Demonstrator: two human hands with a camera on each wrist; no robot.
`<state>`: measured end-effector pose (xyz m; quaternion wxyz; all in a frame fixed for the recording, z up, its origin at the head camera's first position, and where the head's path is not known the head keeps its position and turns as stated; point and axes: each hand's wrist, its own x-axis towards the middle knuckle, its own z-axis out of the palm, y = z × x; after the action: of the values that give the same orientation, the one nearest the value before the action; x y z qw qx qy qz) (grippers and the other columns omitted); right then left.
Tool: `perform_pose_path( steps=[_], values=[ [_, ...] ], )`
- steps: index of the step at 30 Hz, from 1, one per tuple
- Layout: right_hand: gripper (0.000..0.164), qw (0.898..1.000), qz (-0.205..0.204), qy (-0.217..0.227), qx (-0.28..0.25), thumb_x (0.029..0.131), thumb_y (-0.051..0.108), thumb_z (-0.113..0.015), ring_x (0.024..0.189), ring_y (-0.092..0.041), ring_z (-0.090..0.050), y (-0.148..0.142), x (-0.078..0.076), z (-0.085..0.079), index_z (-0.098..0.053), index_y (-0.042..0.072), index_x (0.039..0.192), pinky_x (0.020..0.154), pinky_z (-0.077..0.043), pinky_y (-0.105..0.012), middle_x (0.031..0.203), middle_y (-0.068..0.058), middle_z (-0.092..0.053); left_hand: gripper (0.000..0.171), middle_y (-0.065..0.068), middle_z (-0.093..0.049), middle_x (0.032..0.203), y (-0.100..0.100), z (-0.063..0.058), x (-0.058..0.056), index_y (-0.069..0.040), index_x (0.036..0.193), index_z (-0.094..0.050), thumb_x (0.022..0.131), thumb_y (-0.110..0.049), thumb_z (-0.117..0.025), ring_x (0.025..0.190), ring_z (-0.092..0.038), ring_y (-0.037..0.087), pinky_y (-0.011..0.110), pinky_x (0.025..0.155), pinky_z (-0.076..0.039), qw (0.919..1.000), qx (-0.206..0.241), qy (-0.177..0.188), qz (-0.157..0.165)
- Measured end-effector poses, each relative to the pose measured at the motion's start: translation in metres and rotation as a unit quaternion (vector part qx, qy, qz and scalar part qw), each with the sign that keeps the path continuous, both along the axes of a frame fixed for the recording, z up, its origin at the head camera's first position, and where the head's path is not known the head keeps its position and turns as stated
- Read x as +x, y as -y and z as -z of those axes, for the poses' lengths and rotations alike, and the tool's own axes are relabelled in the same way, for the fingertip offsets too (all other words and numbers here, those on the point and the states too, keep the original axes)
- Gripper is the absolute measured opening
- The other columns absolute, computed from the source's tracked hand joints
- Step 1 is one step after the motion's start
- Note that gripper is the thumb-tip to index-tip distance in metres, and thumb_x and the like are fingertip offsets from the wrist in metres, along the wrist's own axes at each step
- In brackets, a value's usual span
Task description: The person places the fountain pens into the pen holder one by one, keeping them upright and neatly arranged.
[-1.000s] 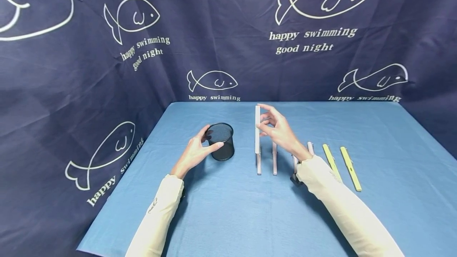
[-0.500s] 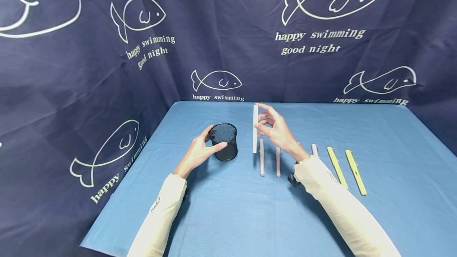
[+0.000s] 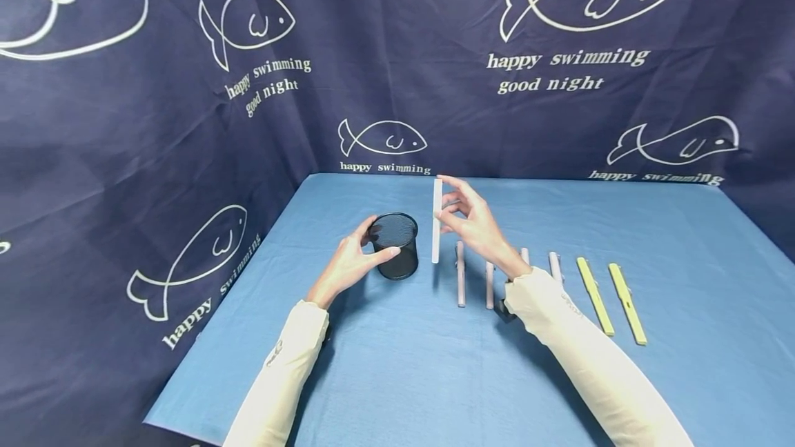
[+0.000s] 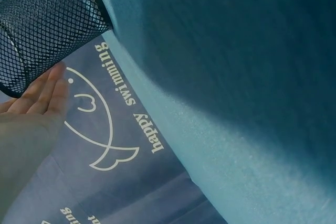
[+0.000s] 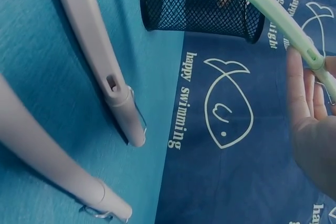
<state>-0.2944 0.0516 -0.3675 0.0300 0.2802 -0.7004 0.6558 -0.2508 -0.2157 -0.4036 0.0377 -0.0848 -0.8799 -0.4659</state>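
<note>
With the left hand (image 3: 350,264), gripping a black mesh cup (image 3: 404,255) on the table (image 3: 397,378) between spread thumb and fingers. With the right hand (image 3: 475,223), pinching a pale pen (image 3: 436,232) near-upright, toward the left hand; near that wrist, pinkish pens (image 3: 461,276); farther right, yellow pens (image 3: 629,305).

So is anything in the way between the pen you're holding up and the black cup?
Nothing that I can see: just a gap lies between the pale pen in the right hand and the black cup. The left hand holds the cup's left side.
</note>
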Motion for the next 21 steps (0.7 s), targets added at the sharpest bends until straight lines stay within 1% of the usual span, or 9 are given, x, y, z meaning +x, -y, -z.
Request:
perform_pose_path(
  steps=[8, 15, 21],
  values=[
    [0.062, 1.0, -0.002, -0.01, -0.004, 0.098, -0.006, -0.064, 0.092, -0.02, -0.063, 0.007, -0.002, -0.002, -0.044, 0.008, 0.156, 0.073, -0.061, -0.043, 0.112, -0.02, -0.057, 0.095, 0.016, -0.056, 0.146, 0.0, 0.0, 0.0, -0.014, 0.161, -0.038, 0.085, -0.052, -0.082, 0.132, -0.057, 0.031, 0.05, 0.108, -0.042, 1.0, -0.005, 0.006, -0.004],
    [0.062, 1.0, 0.002, -0.021, -0.011, 0.097, -0.007, -0.065, 0.09, -0.02, -0.063, 0.013, -0.003, -0.005, -0.045, 0.006, 0.154, 0.071, -0.061, -0.039, 0.11, -0.021, -0.057, 0.095, 0.016, -0.059, 0.144, 0.0, -0.001, 0.0, -0.012, 0.16, -0.039, 0.085, -0.05, -0.083, 0.13, -0.058, 0.03, 0.05, 0.106, -0.044, 1.0, -0.003, -0.004, -0.001],
    [0.062, 1.0, -0.002, -0.026, -0.015, 0.097, -0.008, -0.064, 0.089, -0.02, -0.063, 0.018, -0.004, -0.006, -0.045, 0.005, 0.154, 0.07, -0.061, -0.039, 0.11, -0.022, -0.058, 0.097, 0.016, -0.056, 0.146, 0.0, 0.0, -0.001, -0.013, 0.161, -0.038, 0.085, -0.053, -0.081, 0.131, -0.057, 0.032, 0.052, 0.106, -0.044, 0.9999, -0.007, 0.004, -0.008]
  ],
)
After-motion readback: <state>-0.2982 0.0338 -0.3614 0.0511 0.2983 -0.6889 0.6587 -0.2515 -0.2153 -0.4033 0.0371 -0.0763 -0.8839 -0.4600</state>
